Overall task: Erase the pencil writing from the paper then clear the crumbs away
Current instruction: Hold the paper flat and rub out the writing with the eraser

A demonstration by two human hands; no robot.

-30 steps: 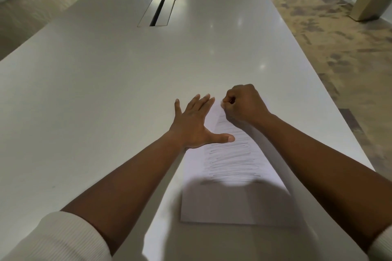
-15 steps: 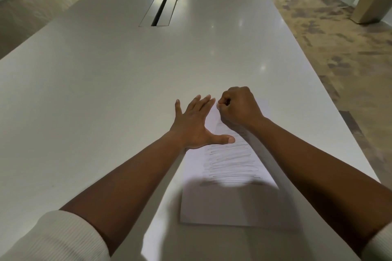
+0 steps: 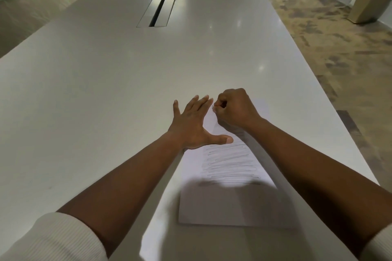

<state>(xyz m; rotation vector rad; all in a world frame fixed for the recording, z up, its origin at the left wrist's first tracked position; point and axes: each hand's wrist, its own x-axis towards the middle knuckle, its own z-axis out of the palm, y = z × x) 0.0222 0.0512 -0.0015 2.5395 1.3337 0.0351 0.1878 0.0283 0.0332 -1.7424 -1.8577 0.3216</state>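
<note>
Erasing's underway: right hand (image 3: 235,110) is fisted, eraser hidden so can't tell; left hand (image 3: 194,124) is lying flat, pinning the paper (image 3: 229,203). Pencil scribbles (image 3: 230,162) are waiting next.

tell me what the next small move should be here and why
Probably draw the right hand back toward the body, rubbing down into the pencil scribbles. That hand is closed in a fist at the far end of the paper, seemingly around an eraser I can't see, while the lines nearer the person remain dark. The left hand lies flat on the sheet's left edge, bracing it.
</note>
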